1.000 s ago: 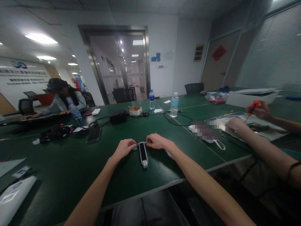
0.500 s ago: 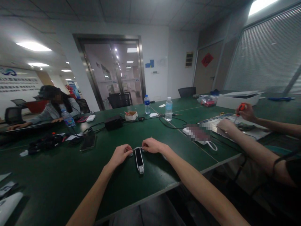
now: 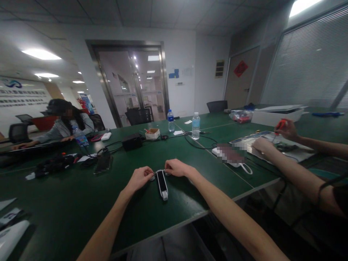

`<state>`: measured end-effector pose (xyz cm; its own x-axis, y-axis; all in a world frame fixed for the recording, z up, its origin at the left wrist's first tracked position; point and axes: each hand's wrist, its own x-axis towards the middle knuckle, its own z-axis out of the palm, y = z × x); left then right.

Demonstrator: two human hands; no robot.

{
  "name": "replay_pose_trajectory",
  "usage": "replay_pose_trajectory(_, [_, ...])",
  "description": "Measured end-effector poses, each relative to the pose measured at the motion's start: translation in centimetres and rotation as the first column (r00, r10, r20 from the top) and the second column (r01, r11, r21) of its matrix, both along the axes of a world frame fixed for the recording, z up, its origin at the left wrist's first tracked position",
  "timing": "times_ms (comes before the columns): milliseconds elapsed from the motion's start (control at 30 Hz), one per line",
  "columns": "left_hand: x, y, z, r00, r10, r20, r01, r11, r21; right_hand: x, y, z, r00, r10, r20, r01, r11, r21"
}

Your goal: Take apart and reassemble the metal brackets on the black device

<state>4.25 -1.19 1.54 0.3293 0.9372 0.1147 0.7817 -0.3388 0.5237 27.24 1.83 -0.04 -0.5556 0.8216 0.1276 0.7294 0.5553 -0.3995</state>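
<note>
A slim, long device with a white frame and black face (image 3: 162, 181) lies on the green table (image 3: 185, 210), its white end towards me. My left hand (image 3: 141, 177) is closed in a pinch beside the device's far left corner. A small pale piece (image 3: 152, 178) shows under those fingertips. On the other side, my right hand (image 3: 175, 168) pinches at the far right corner, with another small pale bit (image 3: 167, 174) just below the fingers. The fingers hide what each hand grips. Both forearms rest low over the table's near side.
At right, another person's hand (image 3: 286, 128) holds a red-handled screwdriver over a work mat. A white-cased item with a strap (image 3: 231, 156) lies between us. Beyond are two water bottles (image 3: 195, 127), a black box (image 3: 132, 142) and cables. Another person (image 3: 66, 119) sits at left.
The view has shifted very slightly. Both hands stay pinched at the device's far corners, and the device lies in the same place.
</note>
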Motion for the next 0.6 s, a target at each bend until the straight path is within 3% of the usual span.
replay_pose_trajectory(233, [-0.1,0.3,-0.2,0.993,-0.019,-0.113,0.021,1.000,0.020,-0.1,-0.4,0.5,0.999,-0.008,0.042,0.007,1.000,0.024])
replay_pose_trajectory(600, [-0.1,0.5,-0.5,0.995,0.004,-0.098,0.003,0.998,0.068,-0.1,-0.9,1.1,1.000,-0.017,-0.009,0.017,1.000,-0.001])
